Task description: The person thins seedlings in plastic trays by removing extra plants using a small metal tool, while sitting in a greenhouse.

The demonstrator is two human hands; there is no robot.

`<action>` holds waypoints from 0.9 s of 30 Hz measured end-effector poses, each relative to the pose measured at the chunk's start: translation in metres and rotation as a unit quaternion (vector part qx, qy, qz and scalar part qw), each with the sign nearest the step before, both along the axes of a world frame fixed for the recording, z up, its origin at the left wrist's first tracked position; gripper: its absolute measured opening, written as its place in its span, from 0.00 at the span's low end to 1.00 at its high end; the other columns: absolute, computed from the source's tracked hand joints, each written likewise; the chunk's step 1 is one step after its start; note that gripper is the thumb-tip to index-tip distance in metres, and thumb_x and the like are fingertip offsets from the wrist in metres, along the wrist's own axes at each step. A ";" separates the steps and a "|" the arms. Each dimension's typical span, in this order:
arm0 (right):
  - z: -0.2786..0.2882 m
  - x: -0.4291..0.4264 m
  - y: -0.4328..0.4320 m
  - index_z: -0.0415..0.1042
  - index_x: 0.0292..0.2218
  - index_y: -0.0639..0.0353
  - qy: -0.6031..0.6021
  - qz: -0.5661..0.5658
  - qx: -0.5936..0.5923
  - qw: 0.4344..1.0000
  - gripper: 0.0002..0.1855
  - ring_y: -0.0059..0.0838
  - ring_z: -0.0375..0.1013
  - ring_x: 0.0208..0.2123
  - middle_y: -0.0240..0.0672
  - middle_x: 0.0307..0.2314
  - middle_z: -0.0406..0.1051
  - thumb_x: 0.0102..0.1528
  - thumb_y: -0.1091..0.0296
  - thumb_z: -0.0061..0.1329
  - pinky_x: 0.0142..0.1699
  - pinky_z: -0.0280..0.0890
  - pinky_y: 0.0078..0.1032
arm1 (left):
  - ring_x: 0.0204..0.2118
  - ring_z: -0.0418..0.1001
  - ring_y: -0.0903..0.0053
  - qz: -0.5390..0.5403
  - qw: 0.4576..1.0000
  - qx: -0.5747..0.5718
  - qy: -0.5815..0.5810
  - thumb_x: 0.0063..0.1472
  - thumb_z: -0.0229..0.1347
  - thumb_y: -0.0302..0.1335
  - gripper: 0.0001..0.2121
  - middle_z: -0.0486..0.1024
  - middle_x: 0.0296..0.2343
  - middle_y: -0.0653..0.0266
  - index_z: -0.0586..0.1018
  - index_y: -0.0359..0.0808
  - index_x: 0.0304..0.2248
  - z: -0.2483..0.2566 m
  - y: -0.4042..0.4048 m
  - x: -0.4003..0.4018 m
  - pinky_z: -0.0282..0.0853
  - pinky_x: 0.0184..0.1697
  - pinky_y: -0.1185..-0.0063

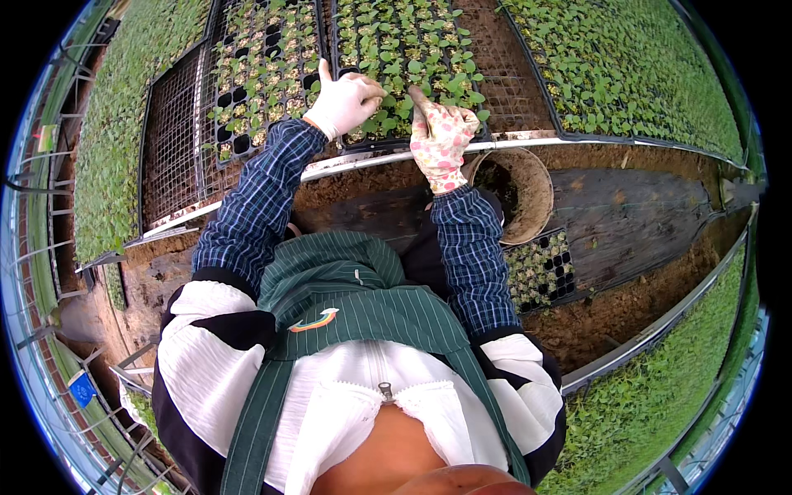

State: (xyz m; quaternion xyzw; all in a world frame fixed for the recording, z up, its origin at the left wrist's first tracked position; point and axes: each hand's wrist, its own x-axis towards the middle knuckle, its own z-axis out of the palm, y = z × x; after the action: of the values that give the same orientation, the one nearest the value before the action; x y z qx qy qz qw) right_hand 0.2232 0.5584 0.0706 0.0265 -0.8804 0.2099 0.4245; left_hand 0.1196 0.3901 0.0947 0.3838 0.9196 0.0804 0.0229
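Observation:
My left hand (346, 104), in a white glove, reaches over the near part of a black plug tray of seedlings (396, 43). One finger sticks out away from me, while the others bend together among the leaves; whether they pinch anything is hidden. Close by on its right, my right hand (442, 139) wears a flower-patterned glove with soil-stained fingertips. Its index finger points into the same tray's leaves, and the remaining fingers are curled. A sparser plug tray (260, 80), with several bare black cells, lies left of my left hand.
The trays rest on a wire mesh bench (170, 130) with a pale front rail (346, 162). Below my right forearm stand a round bucket with dark material inside (538, 185) and another plug tray (541, 272) on the ground. Dense seedlings (625, 68) fill the right; another bed (656, 365) lies behind me.

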 end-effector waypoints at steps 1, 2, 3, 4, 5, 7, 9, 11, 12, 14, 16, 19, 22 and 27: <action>-0.001 0.000 0.000 0.76 0.42 0.44 0.000 -0.001 0.000 1.000 0.20 0.24 0.67 0.23 0.24 0.19 0.70 0.45 0.74 0.53 0.40 0.55 0.26 | 0.49 0.68 0.75 0.015 1.000 0.007 0.008 0.60 0.49 0.33 0.10 0.74 0.39 0.76 0.79 0.50 0.39 0.005 0.003 -0.005 0.28 0.56 0.41; -0.005 -0.001 0.001 0.76 0.42 0.45 -0.030 0.002 0.001 1.000 0.20 0.24 0.68 0.24 0.24 0.19 0.70 0.45 0.73 0.52 0.41 0.55 0.27 | 0.48 0.68 0.75 0.025 0.998 0.030 0.043 0.59 0.50 0.33 0.10 0.74 0.39 0.76 0.79 0.50 0.38 0.001 0.004 -0.014 0.29 0.56 0.41; -0.004 0.000 0.000 0.75 0.42 0.45 -0.032 0.011 0.006 0.999 0.20 0.24 0.68 0.24 0.25 0.19 0.70 0.45 0.73 0.52 0.41 0.55 0.27 | 0.47 0.69 0.75 0.037 0.995 0.053 0.077 0.59 0.51 0.33 0.09 0.74 0.39 0.76 0.80 0.51 0.38 0.000 0.006 -0.020 0.30 0.56 0.41; -0.002 0.000 -0.002 0.75 0.42 0.45 -0.034 0.020 0.011 0.999 0.20 0.24 0.68 0.24 0.25 0.19 0.70 0.45 0.73 0.52 0.41 0.55 0.27 | 0.47 0.68 0.76 0.050 0.994 0.042 0.089 0.59 0.51 0.33 0.09 0.74 0.39 0.77 0.80 0.52 0.37 0.001 0.010 -0.026 0.31 0.55 0.42; -0.001 0.001 -0.002 0.75 0.42 0.45 -0.036 0.028 0.016 0.999 0.20 0.24 0.68 0.24 0.25 0.19 0.70 0.45 0.74 0.51 0.41 0.55 0.27 | 0.51 0.66 0.74 0.054 0.993 0.033 0.103 0.58 0.52 0.33 0.09 0.71 0.44 0.77 0.80 0.54 0.37 0.000 0.015 -0.032 0.30 0.56 0.41; -0.002 0.003 -0.001 0.74 0.44 0.44 -0.047 0.040 0.017 0.998 0.23 0.25 0.69 0.25 0.25 0.21 0.71 0.44 0.73 0.51 0.42 0.55 0.29 | 0.55 0.60 0.70 0.018 0.991 0.004 0.130 0.56 0.53 0.33 0.10 0.66 0.50 0.74 0.80 0.56 0.37 0.005 0.027 -0.038 0.29 0.56 0.41; -0.001 0.005 -0.001 0.73 0.45 0.44 -0.065 0.042 0.026 0.997 0.24 0.26 0.69 0.26 0.26 0.22 0.72 0.43 0.72 0.51 0.42 0.54 0.31 | 0.61 0.49 0.68 -0.021 0.992 -0.085 0.089 0.53 0.54 0.30 0.14 0.55 0.57 0.71 0.79 0.57 0.40 0.015 0.045 -0.041 0.27 0.56 0.40; -0.003 0.005 0.001 0.73 0.45 0.45 -0.071 0.041 0.036 0.996 0.24 0.27 0.69 0.27 0.26 0.23 0.72 0.43 0.71 0.51 0.43 0.54 0.32 | 0.62 0.45 0.67 -0.067 0.982 -0.148 0.100 0.50 0.55 0.26 0.17 0.52 0.59 0.69 0.79 0.56 0.41 0.006 0.059 -0.054 0.27 0.56 0.41; -0.003 0.004 0.001 0.73 0.44 0.47 -0.074 0.040 0.043 0.996 0.22 0.27 0.69 0.28 0.26 0.23 0.71 0.44 0.70 0.50 0.42 0.54 0.33 | 0.64 0.42 0.67 -0.061 0.976 -0.193 0.084 0.50 0.52 0.20 0.23 0.47 0.60 0.68 0.77 0.57 0.44 0.013 0.067 -0.053 0.26 0.58 0.43; -0.003 0.003 0.000 0.73 0.43 0.48 -0.086 0.039 0.057 0.994 0.20 0.27 0.69 0.28 0.26 0.23 0.71 0.45 0.69 0.50 0.42 0.53 0.33 | 0.63 0.42 0.65 -0.089 0.965 -0.221 0.106 0.46 0.55 0.22 0.21 0.47 0.60 0.67 0.80 0.55 0.40 0.005 0.071 -0.066 0.28 0.57 0.41; -0.004 0.002 0.001 0.73 0.43 0.48 -0.106 0.031 0.073 0.991 0.21 0.27 0.69 0.28 0.26 0.24 0.71 0.44 0.69 0.51 0.42 0.53 0.33 | 0.64 0.41 0.65 -0.093 0.958 -0.250 0.103 0.44 0.56 0.21 0.19 0.47 0.61 0.68 0.81 0.54 0.36 0.007 0.081 -0.069 0.28 0.57 0.41; -0.009 -0.002 0.001 0.73 0.43 0.43 -0.091 0.024 0.070 0.993 0.22 0.26 0.69 0.28 0.26 0.24 0.73 0.44 0.70 0.51 0.43 0.53 0.33 | 0.64 0.40 0.65 -0.107 0.953 -0.266 0.101 0.43 0.57 0.22 0.14 0.46 0.61 0.68 0.82 0.52 0.30 0.009 0.090 -0.074 0.28 0.57 0.40; -0.008 -0.001 0.001 0.73 0.43 0.44 -0.101 0.028 0.070 0.992 0.21 0.26 0.68 0.28 0.26 0.26 0.73 0.45 0.70 0.50 0.43 0.52 0.33 | 0.64 0.40 0.65 -0.126 0.944 -0.283 0.113 0.44 0.57 0.22 0.08 0.47 0.61 0.68 0.81 0.49 0.22 0.009 0.094 -0.075 0.29 0.57 0.39; -0.011 -0.004 0.000 0.72 0.43 0.45 -0.125 0.022 0.099 0.987 0.23 0.26 0.68 0.28 0.25 0.27 0.73 0.42 0.70 0.50 0.42 0.53 0.32 | 0.64 0.40 0.65 -0.134 0.936 -0.296 0.139 0.47 0.55 0.24 0.06 0.47 0.60 0.67 0.82 0.46 0.24 -0.005 0.094 -0.079 0.31 0.56 0.38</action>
State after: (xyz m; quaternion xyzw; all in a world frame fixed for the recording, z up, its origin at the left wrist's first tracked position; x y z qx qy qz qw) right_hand 0.2193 0.5588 0.0598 0.0615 -0.9420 0.1330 0.3018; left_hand 0.0406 0.4844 0.0900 0.4865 0.8360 -0.2531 0.0181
